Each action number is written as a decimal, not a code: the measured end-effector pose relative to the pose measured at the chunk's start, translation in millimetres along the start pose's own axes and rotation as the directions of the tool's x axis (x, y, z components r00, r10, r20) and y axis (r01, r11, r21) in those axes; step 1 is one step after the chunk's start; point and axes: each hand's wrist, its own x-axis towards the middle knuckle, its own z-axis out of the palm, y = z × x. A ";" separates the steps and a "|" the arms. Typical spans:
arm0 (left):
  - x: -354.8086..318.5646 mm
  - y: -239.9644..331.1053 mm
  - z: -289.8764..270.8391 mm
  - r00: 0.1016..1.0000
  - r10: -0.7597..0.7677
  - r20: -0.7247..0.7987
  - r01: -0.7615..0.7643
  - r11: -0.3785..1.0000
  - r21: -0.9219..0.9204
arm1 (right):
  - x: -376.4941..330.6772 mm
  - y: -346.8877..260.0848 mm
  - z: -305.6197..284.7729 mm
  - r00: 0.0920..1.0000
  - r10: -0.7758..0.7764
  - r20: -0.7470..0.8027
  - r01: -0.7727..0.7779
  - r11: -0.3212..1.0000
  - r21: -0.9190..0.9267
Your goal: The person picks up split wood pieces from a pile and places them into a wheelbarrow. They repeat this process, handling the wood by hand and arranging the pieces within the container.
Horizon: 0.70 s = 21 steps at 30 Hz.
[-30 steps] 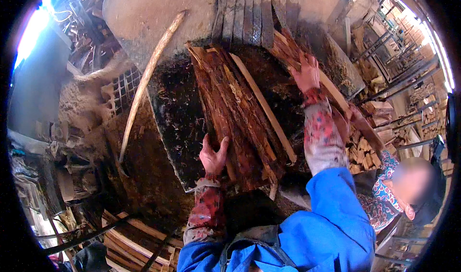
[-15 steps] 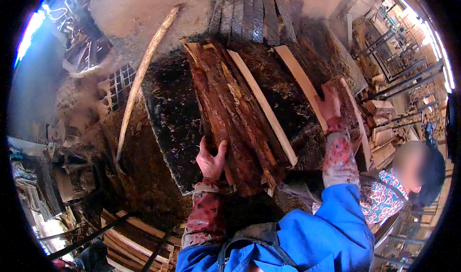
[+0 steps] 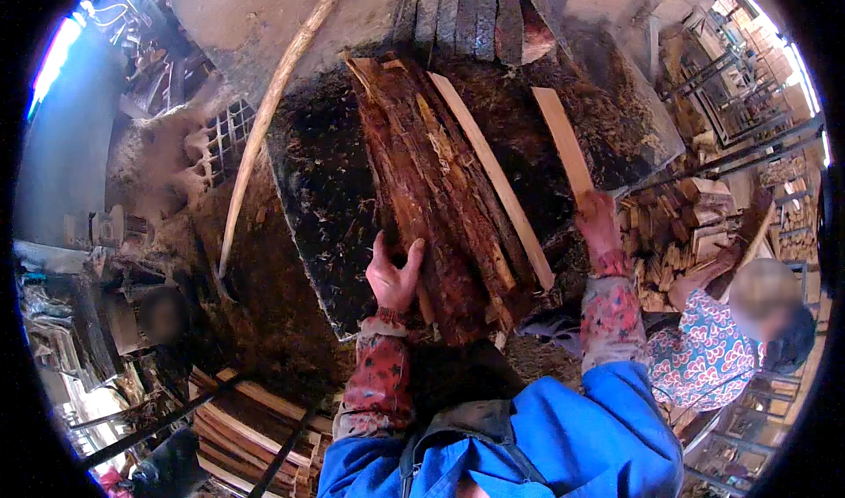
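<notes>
Several dark, bark-covered slabs (image 3: 431,208) lie side by side along the middle of the dark work surface (image 3: 321,190). My left hand (image 3: 393,278) rests at their near left edge, thumb and fingers spread apart. On their right side a pale sawn wooden strip (image 3: 493,181) runs lengthwise. My right hand (image 3: 598,225) is closed around the near end of a separate pale wooden strip (image 3: 562,133), which points away from me. The fingers on its underside are hidden.
At the right, a co-worker in a patterned sleeve (image 3: 704,348) holds a bark-edged slab (image 3: 748,238). Stacked wood (image 3: 695,212) lies beyond the surface. A long bent pole (image 3: 264,120) leans at the left, with more boards (image 3: 255,423) low on the left.
The bark-edged slab beside my right hand has moved away to the right with the co-worker. My right hand has come down to the strip's near end; my left hand stays nearly in place.
</notes>
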 end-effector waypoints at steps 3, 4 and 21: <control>1.3 7.6 -1.2 1.000 0.013 0.025 -0.011 0.998 -0.055 | -20.8 -5.7 5.4 0.982 0.174 0.079 -0.190 0.939 0.286; 1.0 10.2 -2.6 0.999 0.008 0.035 -0.006 0.999 -0.048 | -23.3 -6.7 8.3 0.949 0.266 0.169 -0.312 0.870 0.382; 1.5 12.5 1.8 0.999 -0.035 0.016 0.035 0.999 -0.037 | -92.5 -49.4 -44.1 0.866 0.299 0.401 -0.499 0.575 0.649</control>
